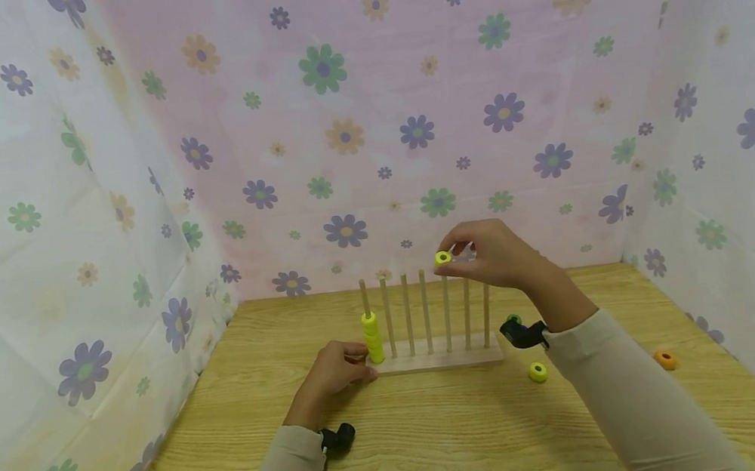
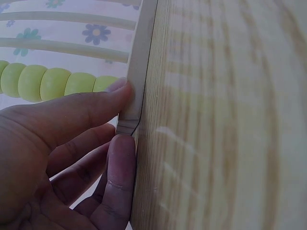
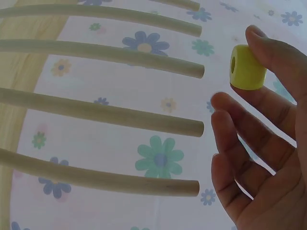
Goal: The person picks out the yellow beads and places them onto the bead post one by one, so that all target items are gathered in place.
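A wooden peg rack (image 1: 434, 363) with several upright pegs stands on the table. Yellow beads (image 1: 374, 340) are stacked on its leftmost peg, and they show larger in the left wrist view (image 2: 31, 82). My left hand (image 1: 332, 369) pinches the left end of the rack's base between thumb and fingers. Above the pegs, right of the middle, my right hand (image 1: 492, 255) pinches a single yellow bead (image 3: 248, 68) between thumb and index finger. In the right wrist view that bead is apart from the peg tips, its hole facing them, and the other fingers are loosely curled.
On the table (image 1: 438, 442) right of the rack lies a loose yellow bead (image 1: 537, 372). Farther right is an orange bead (image 1: 665, 359). A green bead (image 1: 514, 319) is partly hidden behind the right wrist camera. Flowered cloth (image 1: 400, 112) encloses the back and sides.
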A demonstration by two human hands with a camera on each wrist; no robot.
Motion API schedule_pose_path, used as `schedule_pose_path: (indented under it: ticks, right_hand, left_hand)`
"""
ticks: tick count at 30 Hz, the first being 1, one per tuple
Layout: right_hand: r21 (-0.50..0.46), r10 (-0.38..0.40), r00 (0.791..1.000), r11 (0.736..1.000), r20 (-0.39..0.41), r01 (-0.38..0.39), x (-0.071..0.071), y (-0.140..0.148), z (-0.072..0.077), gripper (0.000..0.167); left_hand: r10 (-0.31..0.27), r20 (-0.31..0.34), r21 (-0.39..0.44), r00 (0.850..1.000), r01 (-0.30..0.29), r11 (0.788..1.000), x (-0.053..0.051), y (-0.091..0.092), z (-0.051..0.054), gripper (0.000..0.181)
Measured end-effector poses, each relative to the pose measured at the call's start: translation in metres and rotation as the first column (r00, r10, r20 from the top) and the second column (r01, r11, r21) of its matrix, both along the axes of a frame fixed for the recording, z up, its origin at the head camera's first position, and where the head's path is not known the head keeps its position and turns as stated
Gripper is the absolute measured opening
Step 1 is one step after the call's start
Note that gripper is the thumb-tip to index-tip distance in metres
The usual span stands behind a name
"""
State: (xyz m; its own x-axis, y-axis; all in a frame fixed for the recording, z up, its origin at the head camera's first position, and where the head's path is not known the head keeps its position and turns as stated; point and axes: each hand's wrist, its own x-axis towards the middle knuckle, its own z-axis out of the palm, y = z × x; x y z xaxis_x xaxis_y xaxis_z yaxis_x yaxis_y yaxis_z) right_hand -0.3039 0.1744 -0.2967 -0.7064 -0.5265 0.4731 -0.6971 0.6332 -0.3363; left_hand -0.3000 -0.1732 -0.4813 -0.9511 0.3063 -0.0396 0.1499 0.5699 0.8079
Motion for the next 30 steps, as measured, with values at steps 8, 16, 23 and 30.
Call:
schedule_pose_path:
  ticks: [8, 16, 23, 30]
  right_hand:
    - [0.010, 0.007, 0.999, 1.000, 0.051, -0.007, -0.002, -0.007, 0.000, 0.038]
    - [0.010, 0.039, 0.994, 0.999, 0.106, -0.041, -0.001, -0.015, 0.003, 0.035]
    - [-0.012, 0.070, 0.993, 0.998, 0.093, -0.069, -0.003, -0.020, 0.003, 0.032]
    - [-0.044, 0.083, 0.991, 0.996, 0.101, -0.079, -0.004, -0.026, 0.002, 0.038]
  left_hand:
    - [0.005, 0.008, 0.001, 1.000, -0.005, 1.000, -0.001, 0.000, -0.001, 0.053]
    - [-0.002, -0.002, 0.004, 1.000, 0.002, 1.000, 0.000, 0.000, -0.001, 0.050]
    - [-0.003, -0.009, 0.014, 1.000, 0.003, 1.000, 0.000, 0.000, -0.002, 0.052]
    - [-0.002, -0.004, 0.014, 1.000, 0.002, 1.000, 0.000, 0.000, -0.001, 0.053]
